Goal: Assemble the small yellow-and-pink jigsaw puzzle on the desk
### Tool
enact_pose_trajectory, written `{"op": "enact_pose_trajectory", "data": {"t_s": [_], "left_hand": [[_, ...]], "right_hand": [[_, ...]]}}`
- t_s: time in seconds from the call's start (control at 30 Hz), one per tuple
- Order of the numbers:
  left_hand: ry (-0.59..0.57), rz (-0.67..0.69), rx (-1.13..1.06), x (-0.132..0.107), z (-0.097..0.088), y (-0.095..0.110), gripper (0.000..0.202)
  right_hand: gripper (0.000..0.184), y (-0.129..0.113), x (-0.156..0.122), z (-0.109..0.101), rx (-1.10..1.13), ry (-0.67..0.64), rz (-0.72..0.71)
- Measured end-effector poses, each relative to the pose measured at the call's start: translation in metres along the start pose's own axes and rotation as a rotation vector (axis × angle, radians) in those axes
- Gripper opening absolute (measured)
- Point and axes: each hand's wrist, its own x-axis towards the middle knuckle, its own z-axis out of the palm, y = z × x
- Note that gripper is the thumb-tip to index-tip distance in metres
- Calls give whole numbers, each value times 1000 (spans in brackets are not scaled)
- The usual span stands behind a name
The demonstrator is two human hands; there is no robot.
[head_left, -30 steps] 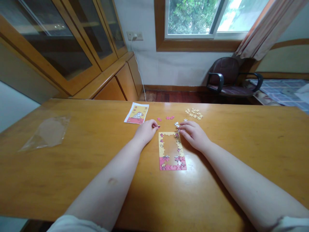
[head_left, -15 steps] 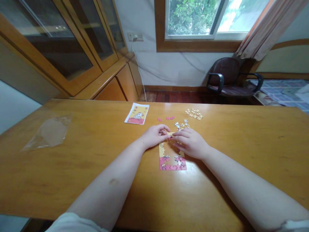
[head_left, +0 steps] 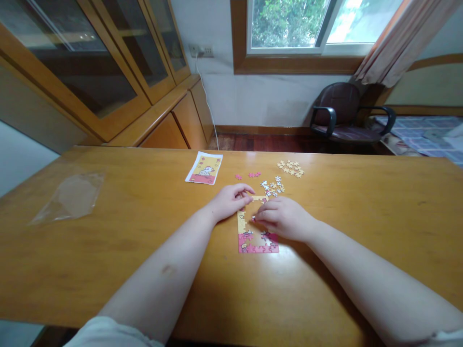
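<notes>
A partly joined jigsaw puzzle [head_left: 258,249] lies on the table, a yellow and pink border around a bare middle. Between the fingertips of my right hand [head_left: 284,219] is a small puzzle piece [head_left: 253,219], held over that bare middle. The hand covers much of the puzzle's right side. My left hand [head_left: 231,200] rests at the upper left corner, its fingers loosely bent and apart from the thumb, with nothing seen in them. Just beyond the puzzle lies a loose group of white and yellow pieces [head_left: 274,186].
Farther back are yellow pieces [head_left: 291,168] and a few pink pieces [head_left: 254,175]. A picture card [head_left: 204,168] showing a white animal lies left of them. A clear plastic bag [head_left: 74,196] is on the left of the wooden table [head_left: 144,193]. An armchair [head_left: 338,113] stands beyond the table.
My right hand has moved from the puzzle's top edge down toward its middle, and a small piece now shows at its fingertips. My left hand has barely moved.
</notes>
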Motion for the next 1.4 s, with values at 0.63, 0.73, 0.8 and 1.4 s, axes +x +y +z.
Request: {"op": "enact_pose_trajectory", "data": {"t_s": [0.63,0.73,0.8,1.4], "left_hand": [[18,52,274,4,-7,-10,22],[10,49,276,4,-7,-9,22],[11,49,279,4,-6,-8,22],[1,29,223,5,-4,-10,19]], "right_hand": [[15,-10,3,-5,184,-224,-110],[14,-10,3,-5,174,-232,-106],[13,-10,3,-4,172,-235,-104],[13,-8,1,-2,171,-222,-114]]}}
